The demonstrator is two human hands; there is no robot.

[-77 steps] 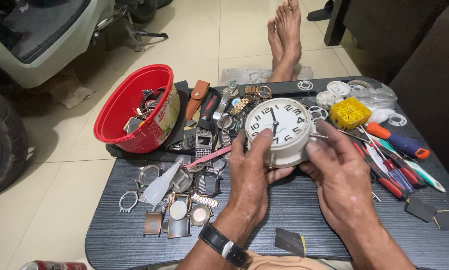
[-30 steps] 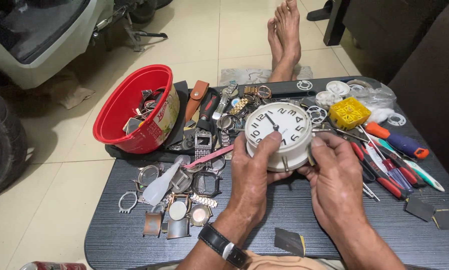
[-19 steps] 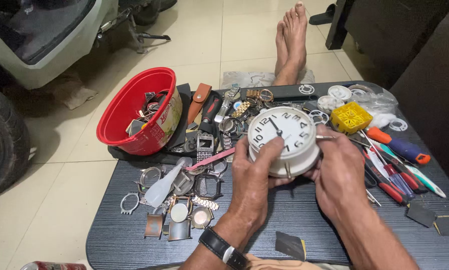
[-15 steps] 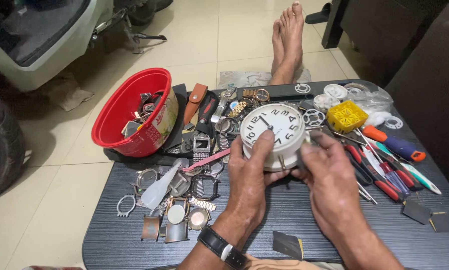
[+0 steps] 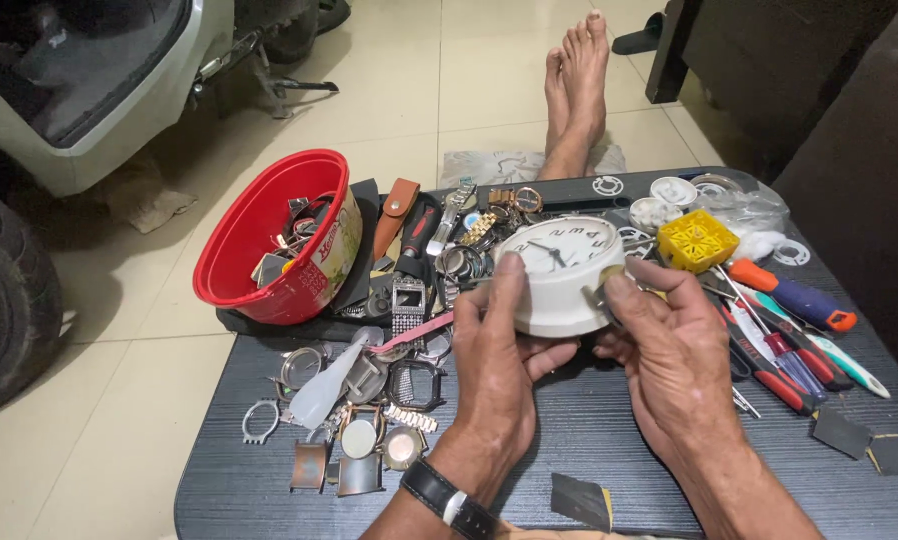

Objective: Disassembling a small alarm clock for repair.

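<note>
A round white alarm clock with a pale dial and dark hands is tipped back over the dark table, its face turned up and away from me. My left hand grips its left side, thumb up on the rim. My right hand holds the right side, thumb and forefinger pinched at a small metal part on the clock's edge. A black watch sits on my left wrist.
A red plastic basin of watch parts stands at the table's back left. Loose watch cases, straps and a white dropper bottle lie left of my hands. Screwdrivers, a yellow box and white rings lie right. Bare feet rest beyond; a scooter stands far left.
The clock has tilted back from nearly upright, its face now pointing up and away. Both hands stayed on it, the right thumb and finger shifting up onto its edge.
</note>
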